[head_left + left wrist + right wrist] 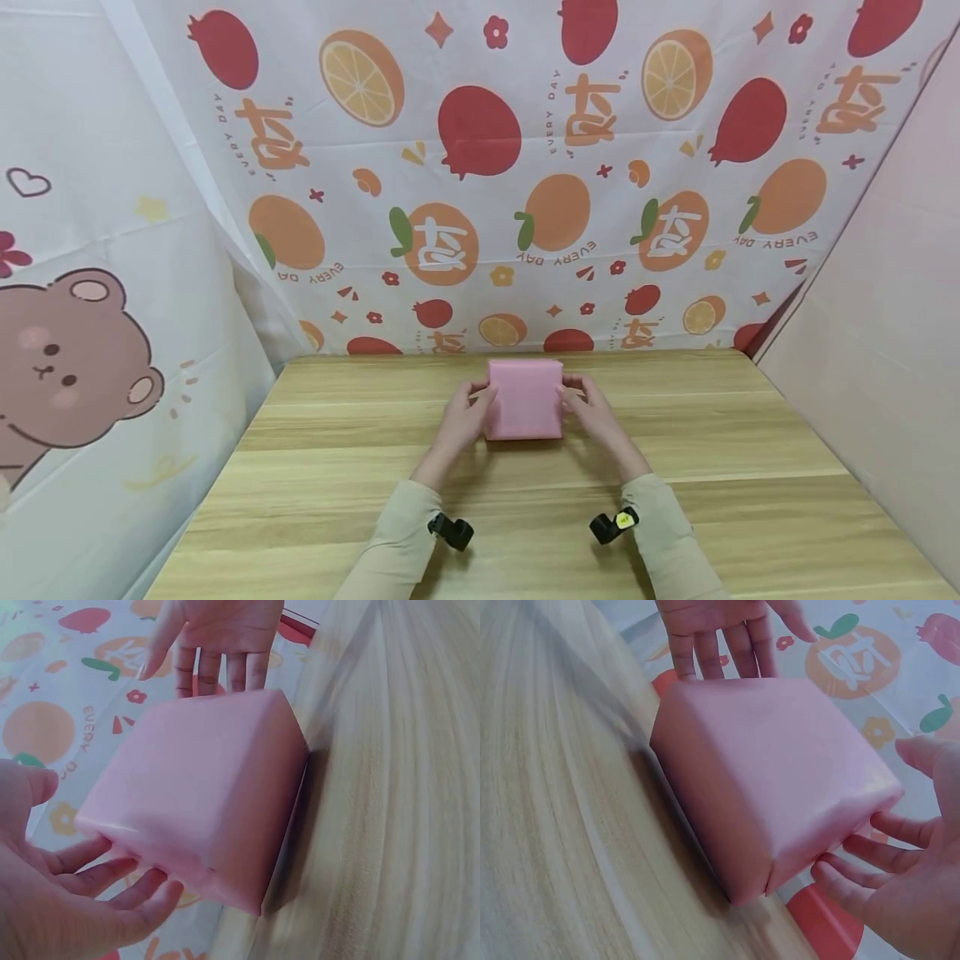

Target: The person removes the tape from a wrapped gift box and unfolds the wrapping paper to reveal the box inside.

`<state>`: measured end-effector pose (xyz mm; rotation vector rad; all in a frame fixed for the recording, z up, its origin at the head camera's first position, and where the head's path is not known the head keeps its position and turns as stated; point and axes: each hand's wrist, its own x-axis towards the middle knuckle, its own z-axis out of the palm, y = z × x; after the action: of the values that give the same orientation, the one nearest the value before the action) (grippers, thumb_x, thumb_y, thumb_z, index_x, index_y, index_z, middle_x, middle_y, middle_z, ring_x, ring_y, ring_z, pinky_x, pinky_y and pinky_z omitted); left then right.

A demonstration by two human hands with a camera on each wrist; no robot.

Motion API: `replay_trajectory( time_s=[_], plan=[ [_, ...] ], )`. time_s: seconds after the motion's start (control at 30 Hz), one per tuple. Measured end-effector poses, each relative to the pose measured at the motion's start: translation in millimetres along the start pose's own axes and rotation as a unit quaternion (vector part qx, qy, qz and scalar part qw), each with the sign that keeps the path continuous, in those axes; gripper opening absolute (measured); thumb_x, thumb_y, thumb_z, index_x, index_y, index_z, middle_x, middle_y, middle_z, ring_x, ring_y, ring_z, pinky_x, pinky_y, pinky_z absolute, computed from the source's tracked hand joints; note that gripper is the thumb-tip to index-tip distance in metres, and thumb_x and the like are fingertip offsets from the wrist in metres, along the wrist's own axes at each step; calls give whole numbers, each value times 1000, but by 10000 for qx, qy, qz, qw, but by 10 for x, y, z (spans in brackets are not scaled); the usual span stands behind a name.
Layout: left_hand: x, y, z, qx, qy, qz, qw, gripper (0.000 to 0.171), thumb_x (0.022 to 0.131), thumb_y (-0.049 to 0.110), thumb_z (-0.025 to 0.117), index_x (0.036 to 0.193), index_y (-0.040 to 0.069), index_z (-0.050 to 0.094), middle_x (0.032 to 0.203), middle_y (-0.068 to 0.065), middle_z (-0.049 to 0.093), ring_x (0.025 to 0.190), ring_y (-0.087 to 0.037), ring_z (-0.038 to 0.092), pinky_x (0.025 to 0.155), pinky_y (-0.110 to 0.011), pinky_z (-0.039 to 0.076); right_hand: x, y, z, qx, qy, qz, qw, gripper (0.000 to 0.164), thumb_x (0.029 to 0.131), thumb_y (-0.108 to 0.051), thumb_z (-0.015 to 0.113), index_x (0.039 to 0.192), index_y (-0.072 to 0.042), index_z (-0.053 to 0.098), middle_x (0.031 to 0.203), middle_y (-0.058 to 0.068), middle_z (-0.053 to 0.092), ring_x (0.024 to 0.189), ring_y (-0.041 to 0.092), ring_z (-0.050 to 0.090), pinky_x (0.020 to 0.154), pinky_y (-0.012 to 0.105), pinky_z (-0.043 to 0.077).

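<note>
A pink box (pixel 525 402), wrapped in smooth, slightly shiny covering, stands toward the back of the wooden table. My left hand (pixel 465 414) is at its left side, and my right hand (pixel 594 410) is at its right side. In the left wrist view, the left fingers (pixel 94 876) reach out with their tips against the box's side, while the thumb stays apart from it. The right wrist view gives the mirrored picture: extended right fingers (pixel 885 855) meet the opposite side, thumb lifted away. A dark shadow runs along the box's lower edge.
The wooden table (pixel 337 467) ends just behind the box at a fruit-print curtain (pixel 480 200). A bear-print cloth (pixel 75 358) hangs on the left and a pale cloth (pixel 877 333) on the right. Small black cameras are strapped to both wrists.
</note>
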<state>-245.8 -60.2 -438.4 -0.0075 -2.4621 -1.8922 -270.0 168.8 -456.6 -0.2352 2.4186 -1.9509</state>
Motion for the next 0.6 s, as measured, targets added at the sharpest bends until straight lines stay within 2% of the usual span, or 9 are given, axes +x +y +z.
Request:
replay_trajectory(
  time_s=[0.1,0.27,0.4,0.5,0.6],
  plan=[
    [-17,38,1,-212,106,-75,9997,47,98,42,54,123,3,57,127,-21,61,120,-33,59,96,-46,52,-9,-17,-8,252,113,-50,9996,41,102,-25,50,129,5,44,143,24,43,125,35,53,105,48,46],
    [-15,56,6,-554,309,-24,9980,40,97,39,57,109,0,59,104,-18,65,100,-25,66,89,-45,56,-8,-31,-8,577,385,-61,9976,31,102,-18,50,118,9,47,144,25,44,119,26,57,105,45,46],
    [-6,30,5,-710,476,63,9963,36,95,34,62,98,-1,60,110,-19,66,95,-23,68,89,-44,57,-12,-23,-15,557,450,-81,9974,29,100,-20,55,110,7,51,140,23,49,119,26,59,105,42,47],
    [4,3,0,-875,554,39,9946,32,92,31,67,92,0,60,120,-21,65,98,-23,68,87,-41,58,-16,6,-29,335,358,-183,9986,27,98,-21,59,104,5,53,139,22,52,124,32,56,105,39,48],
    [21,-34,-5,-991,598,-58,9933,28,88,27,72,88,2,60,122,-18,65,102,-22,67,83,-42,59,-2,54,-44,68,217,-362,9991,23,96,-16,62,100,5,54,137,21,53,127,35,54,103,33,47]
  ],
)
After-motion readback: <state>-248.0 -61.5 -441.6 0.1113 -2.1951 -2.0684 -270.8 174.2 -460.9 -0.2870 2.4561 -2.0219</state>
